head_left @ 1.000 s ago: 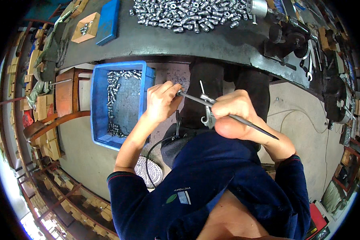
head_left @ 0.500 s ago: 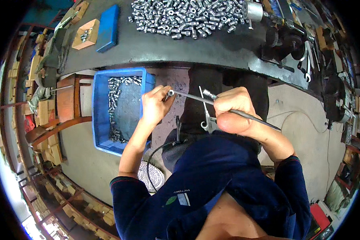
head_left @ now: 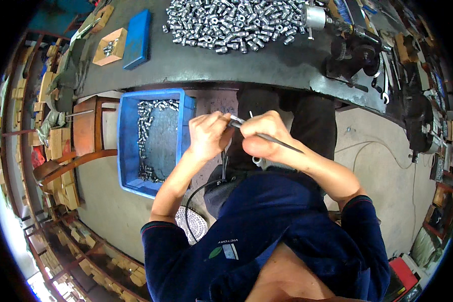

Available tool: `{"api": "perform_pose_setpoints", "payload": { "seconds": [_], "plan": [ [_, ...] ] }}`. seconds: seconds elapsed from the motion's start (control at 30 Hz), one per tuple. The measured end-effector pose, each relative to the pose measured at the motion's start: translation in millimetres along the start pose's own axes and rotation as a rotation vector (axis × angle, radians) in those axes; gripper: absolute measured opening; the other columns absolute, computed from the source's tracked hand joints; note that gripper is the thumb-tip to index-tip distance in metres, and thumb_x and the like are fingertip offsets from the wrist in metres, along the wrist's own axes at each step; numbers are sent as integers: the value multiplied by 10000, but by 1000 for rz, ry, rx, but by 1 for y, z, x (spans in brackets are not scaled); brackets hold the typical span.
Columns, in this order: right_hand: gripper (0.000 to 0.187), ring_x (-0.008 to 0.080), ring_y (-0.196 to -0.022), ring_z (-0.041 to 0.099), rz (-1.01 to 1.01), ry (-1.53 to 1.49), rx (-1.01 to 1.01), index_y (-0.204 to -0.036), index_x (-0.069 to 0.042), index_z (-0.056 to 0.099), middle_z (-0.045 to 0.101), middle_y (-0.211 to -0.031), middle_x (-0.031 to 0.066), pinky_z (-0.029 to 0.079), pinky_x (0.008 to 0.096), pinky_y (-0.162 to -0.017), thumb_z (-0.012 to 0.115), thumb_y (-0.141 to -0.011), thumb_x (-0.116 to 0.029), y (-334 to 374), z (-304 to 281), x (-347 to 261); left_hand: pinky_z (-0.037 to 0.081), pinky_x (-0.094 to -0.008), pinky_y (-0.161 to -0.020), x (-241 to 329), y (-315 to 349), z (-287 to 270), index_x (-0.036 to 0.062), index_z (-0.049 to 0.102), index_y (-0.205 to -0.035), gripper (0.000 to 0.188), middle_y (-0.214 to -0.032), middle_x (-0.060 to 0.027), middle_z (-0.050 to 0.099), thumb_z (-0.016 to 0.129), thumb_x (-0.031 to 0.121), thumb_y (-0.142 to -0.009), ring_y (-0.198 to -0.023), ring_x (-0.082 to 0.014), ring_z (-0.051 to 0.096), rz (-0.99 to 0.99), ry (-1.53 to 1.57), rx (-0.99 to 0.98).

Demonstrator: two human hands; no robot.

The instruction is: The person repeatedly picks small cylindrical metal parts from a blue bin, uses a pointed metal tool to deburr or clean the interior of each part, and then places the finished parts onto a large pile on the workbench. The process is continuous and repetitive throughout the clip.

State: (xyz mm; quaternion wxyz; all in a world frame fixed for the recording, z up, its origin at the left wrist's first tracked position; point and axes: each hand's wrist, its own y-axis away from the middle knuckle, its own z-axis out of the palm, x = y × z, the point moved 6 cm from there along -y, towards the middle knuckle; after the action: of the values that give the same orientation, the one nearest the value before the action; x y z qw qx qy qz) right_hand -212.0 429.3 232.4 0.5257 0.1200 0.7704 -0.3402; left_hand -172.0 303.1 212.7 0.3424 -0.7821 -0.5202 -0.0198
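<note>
My left hand (head_left: 210, 133) is closed in a pinch on a small shiny metal fitting (head_left: 235, 119), mostly hidden by the fingers. Close against it, my right hand (head_left: 266, 133) grips a long, thin dark rod (head_left: 282, 143) that looks like a file. The rod's tail slants out over my right wrist; its front end is at the fitting, and whether it goes inside cannot be made out. On my lap, below the right hand, lies a metal tool (head_left: 258, 161) with a rounded end, partly covered.
Left of my left hand stands a blue bin (head_left: 122, 146) with metal fittings inside. Ahead, the dark workbench (head_left: 196, 65) carries a heap of fittings (head_left: 236, 25), a blue box (head_left: 137, 39), a small wooden tray (head_left: 117, 55), a clamping device (head_left: 355, 55) and wrenches (head_left: 386, 90). A wooden stool (head_left: 85, 128) stands far left.
My hands have come together: the right moved left with the rod, and the left shifted slightly right. The rod's front end, seen bare between the hands before, is now hidden at the fitting.
</note>
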Motion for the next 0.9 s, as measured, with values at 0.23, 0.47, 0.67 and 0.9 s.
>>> {"api": "perform_pose_setpoints", "payload": {
  "seconds": [0.23,0.47,0.67,0.9],
  "plan": [
    [408,195,-425,294,80,-114,-7,-549,-17,319,256,-513,92,239,324,-427,598,-692,-279,4,-18,-9,409,-334,-440,-31,13,3,42,619,-807,218,-589,-75,503,729,45,-619,-473,-235,525,-204,-37,5],
    [314,300,-449,413,11,-1,45,-582,-19,378,370,-525,142,317,350,-427,591,-699,-218,3,7,35,427,-350,-469,0,0,22,47,604,-779,239,-629,-79,544,694,38,-559,-530,-269,563,2,79,-20],
    [432,300,-455,382,15,71,42,-562,-28,335,330,-525,130,296,364,-442,559,-785,-321,18,-29,5,439,-338,-471,-31,-12,28,45,628,-830,252,-614,-75,562,714,43,-593,-525,-258,573,-119,6,-51],
    [511,216,-427,317,79,155,128,-533,-48,282,270,-499,79,244,343,-423,559,-795,-387,49,-46,-23,488,-431,-594,-60,-104,44,73,645,-827,177,-708,-123,628,640,205,-710,-672,-314,624,-17,-156,-153]
  ]
}}
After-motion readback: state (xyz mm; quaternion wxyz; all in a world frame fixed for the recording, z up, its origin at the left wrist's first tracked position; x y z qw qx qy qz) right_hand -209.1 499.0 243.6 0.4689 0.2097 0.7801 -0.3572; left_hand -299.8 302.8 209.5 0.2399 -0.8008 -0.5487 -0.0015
